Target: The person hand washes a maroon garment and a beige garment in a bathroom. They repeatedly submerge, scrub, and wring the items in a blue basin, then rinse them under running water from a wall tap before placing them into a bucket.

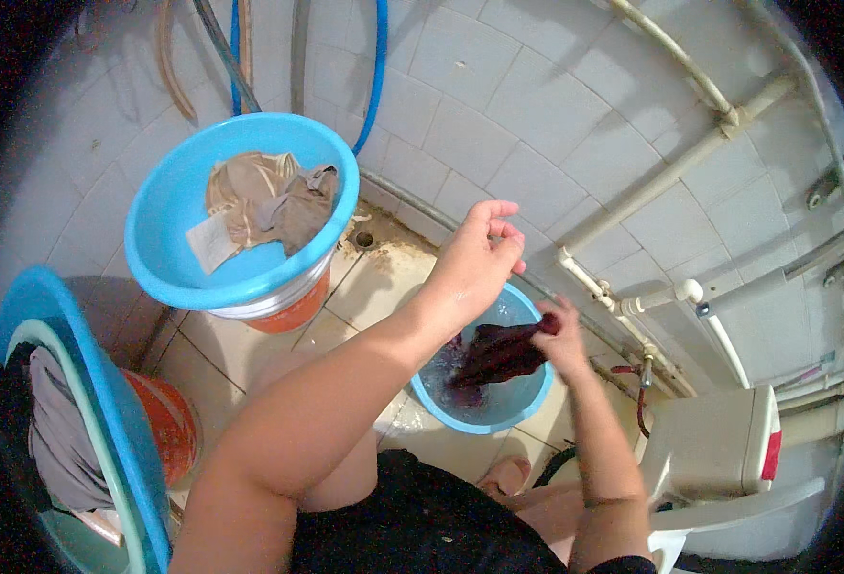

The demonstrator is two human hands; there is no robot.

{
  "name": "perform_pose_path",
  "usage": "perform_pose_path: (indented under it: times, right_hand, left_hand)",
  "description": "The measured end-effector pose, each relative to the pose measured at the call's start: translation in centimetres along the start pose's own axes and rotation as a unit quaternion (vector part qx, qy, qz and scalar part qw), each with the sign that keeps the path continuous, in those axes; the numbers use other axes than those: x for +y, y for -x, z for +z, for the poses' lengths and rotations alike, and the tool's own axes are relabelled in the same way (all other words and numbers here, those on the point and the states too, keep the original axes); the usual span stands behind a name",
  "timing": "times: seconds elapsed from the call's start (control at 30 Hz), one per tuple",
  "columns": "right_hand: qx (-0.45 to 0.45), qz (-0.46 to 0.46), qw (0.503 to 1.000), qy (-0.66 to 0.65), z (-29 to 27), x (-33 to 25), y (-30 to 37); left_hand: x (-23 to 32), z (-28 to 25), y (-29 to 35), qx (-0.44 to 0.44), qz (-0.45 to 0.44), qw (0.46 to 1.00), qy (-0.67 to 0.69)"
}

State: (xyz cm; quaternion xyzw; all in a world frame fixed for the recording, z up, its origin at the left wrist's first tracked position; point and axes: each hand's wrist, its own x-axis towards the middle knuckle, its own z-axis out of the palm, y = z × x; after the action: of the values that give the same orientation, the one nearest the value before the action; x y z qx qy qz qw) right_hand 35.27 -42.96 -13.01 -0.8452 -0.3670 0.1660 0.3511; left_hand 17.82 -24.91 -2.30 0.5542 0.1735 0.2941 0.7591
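In my right hand (563, 337) is one end of a wet, dark maroon cloth (503, 354), held over a light blue basin (484, 421) on the floor. The cloth's lower part hangs into the water, where the surface looks stirred and splashed. My left hand (484, 251) is raised above the basin's far left side, holding nothing. Its fingers are loosely bent and apart, and the wrist looks wet. My left forearm hides part of the floor and the basin's left rim. What kind of garment the cloth is, I cannot tell.
A wide blue basin (144, 258) with beige and grey clothes (269, 201) rests on a bucket (293, 311) at the left. Nearer stand tilted basins (34, 287) with a grey garment (63, 440) and an orange bucket (164, 421). Pipes (680, 177) and a white cistern (704, 435) line the right.
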Motion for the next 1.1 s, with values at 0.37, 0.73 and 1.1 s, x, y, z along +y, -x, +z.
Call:
perform_pose_path:
  times: [0.37, 0.73, 1.1]
  right_hand:
    - [-0.109, 0.016, 0.972, 0.208, 20.5, 16.4, 5.1]
    - [-0.324, 0.042, 0.867, 0.376, 23.7, 23.3, -1.0]
    - [-0.149, 0.033, 0.963, 0.220, -1.2, -0.9, 0.4]
  left_hand:
    - [1.5, -1.3, -0.3, -0.037, -0.055, 0.998, -0.021]
    - [-0.2, -0.6, -0.5, -0.087, -0.064, 0.978, -0.178]
    - [-1.2, -1.1, -0.4, -0.024, 0.162, 0.926, -0.341]
